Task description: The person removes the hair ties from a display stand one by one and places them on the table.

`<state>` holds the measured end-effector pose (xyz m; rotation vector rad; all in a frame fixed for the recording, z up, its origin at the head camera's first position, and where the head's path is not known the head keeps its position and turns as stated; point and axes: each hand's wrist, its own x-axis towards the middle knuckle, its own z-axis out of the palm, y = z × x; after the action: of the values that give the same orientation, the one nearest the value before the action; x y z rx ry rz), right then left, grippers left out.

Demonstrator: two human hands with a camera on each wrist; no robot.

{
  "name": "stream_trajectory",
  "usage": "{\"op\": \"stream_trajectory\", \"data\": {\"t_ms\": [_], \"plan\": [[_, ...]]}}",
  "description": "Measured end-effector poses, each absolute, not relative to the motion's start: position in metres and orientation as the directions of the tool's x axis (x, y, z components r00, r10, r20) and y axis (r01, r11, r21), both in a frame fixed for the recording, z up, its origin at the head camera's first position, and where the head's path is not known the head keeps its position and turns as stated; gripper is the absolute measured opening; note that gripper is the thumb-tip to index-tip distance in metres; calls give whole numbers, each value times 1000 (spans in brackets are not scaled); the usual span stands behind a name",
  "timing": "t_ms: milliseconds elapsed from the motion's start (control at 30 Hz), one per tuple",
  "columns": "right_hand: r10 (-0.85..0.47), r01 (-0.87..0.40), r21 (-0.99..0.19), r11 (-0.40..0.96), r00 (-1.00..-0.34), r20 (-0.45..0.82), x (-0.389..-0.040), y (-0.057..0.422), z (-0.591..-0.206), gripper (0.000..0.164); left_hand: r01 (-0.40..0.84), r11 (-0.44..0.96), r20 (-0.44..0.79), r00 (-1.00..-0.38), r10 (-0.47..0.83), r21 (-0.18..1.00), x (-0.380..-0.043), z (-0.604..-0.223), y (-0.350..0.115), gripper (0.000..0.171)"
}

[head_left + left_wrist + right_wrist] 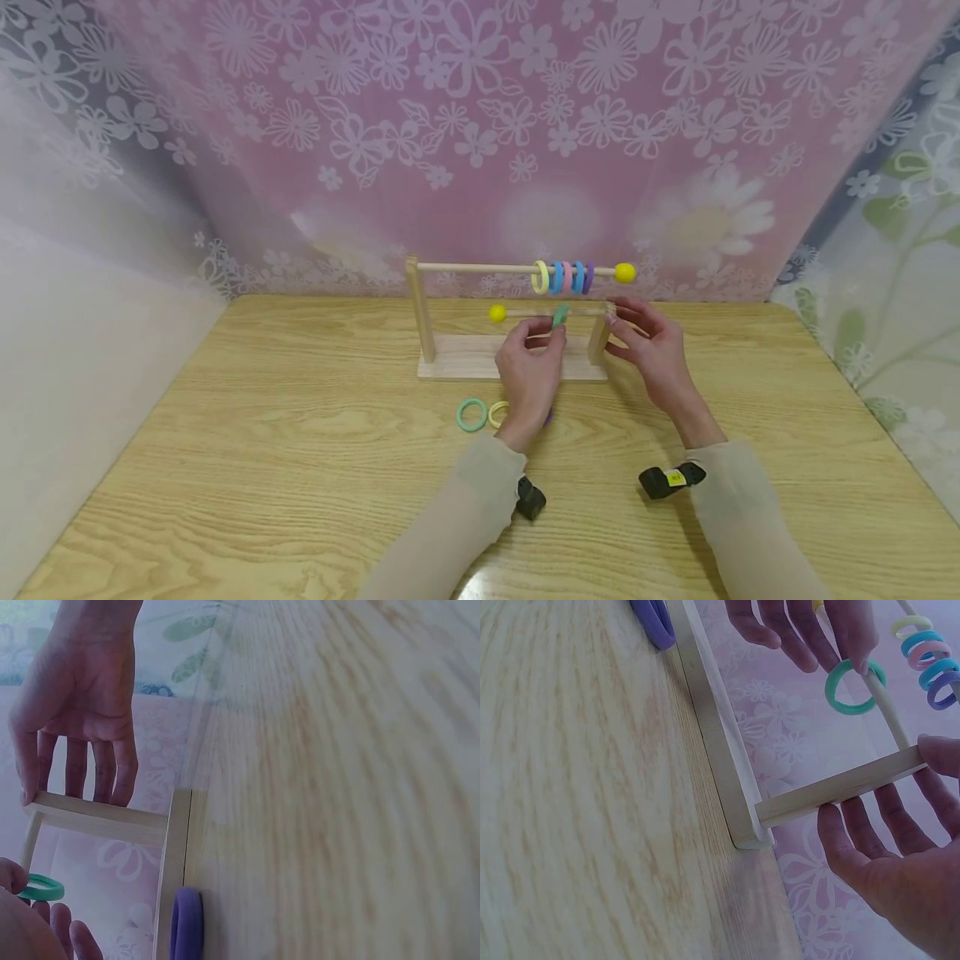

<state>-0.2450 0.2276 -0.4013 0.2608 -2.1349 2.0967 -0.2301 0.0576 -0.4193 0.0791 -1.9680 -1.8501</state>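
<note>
My left hand (pixel 528 358) pinches a green ring (pixel 560 317) between thumb and fingers, at the lower rod (pixel 891 720) of a wooden rack. In the right wrist view the rod passes through this ring. My right hand (pixel 652 342) grips the rack's short post (pixel 97 817), thumb at its top and fingers along its outer side. A yellow ball (pixel 497 313) caps the lower rod's left end. Above it, the upper rod (pixel 472 268) carries a pale yellow ring (pixel 539 277), two blue rings, a pink ring (pixel 567 277) and a purple ring (pixel 588 278).
On the wooden table (pixel 300 467), in front of the rack's base (pixel 457 358), lie a green ring (pixel 472 415), a yellow ring (pixel 495 414) partly behind my left wrist, and a purple ring (pixel 187 922). A tall post (pixel 422 312) stands at the rack's left. A flowered curtain (pixel 450 167) hangs behind.
</note>
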Motion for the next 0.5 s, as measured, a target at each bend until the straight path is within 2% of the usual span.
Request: {"op": "stream_trajectory", "data": {"t_ms": [133,500], "plan": [[-29,-221,-975,13,-975,221,-245,228,-401,35,263,104,283,-901,-330,959,-230,-420,56,14],[-35,-210,-977,40,-977,209,-245,228,-401,45,287,118,310,-883,-353,951,-229,-416,50,10]]}}
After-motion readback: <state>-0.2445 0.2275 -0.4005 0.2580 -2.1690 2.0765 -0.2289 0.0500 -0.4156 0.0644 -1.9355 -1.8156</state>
